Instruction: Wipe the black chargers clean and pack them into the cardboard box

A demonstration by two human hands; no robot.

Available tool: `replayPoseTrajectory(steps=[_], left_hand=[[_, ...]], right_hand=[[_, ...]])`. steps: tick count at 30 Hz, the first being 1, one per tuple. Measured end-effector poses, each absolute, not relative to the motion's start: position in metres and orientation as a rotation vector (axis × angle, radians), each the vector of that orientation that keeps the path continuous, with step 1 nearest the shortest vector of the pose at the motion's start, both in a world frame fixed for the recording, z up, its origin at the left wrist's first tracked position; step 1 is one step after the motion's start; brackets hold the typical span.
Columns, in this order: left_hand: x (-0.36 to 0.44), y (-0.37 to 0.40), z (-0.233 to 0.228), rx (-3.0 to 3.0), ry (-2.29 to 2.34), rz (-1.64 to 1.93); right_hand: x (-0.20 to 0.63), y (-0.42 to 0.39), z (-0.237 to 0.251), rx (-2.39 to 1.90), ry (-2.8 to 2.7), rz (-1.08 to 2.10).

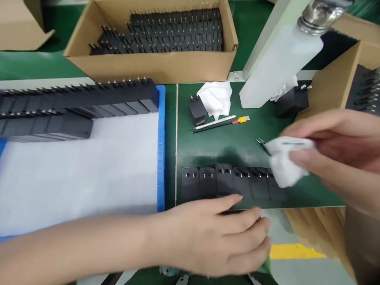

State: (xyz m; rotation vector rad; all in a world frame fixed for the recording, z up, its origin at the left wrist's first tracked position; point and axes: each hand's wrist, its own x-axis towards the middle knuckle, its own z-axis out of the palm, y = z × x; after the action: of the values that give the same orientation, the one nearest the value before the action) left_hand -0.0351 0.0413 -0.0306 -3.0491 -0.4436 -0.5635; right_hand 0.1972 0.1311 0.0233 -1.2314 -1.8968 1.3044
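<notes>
The right hand (332,150) has its fingers clamped on a crumpled white wiping cloth (285,162), held over the right end of a row of black plastic plug adapters (225,182) lying side by side on the green matted surface (237,138). The left hand (219,237) rests at the near edge, fingers together and loosely curled, fingertips touching the row (nothing is gripped). Behind lie a second white cloth (215,97), a single black adapter (197,109) and two slim pens (219,122). A blue tray (161,130) holds more adapters.
</notes>
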Motion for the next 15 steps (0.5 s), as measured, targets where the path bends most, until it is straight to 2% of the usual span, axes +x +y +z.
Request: replayPoseTrajectory(steps=[3, 8, 15], left_hand=[[-0.021, 0.064, -0.037, -3.07, -0.392, -0.568], [-0.022, 0.082, -0.036, -3.246, -0.391, -0.243], [-0.022, 0.082, -0.039, -3.414, -0.452, -0.238]], right_hand=[[0.147, 0.168, 0.018, -0.842, -2.103, 1.5], [0.078, 0.187, -0.006, -0.439, -2.412, 1.789], [0.092, 0.187, -0.009, -0.366, -2.694, 1.69]])
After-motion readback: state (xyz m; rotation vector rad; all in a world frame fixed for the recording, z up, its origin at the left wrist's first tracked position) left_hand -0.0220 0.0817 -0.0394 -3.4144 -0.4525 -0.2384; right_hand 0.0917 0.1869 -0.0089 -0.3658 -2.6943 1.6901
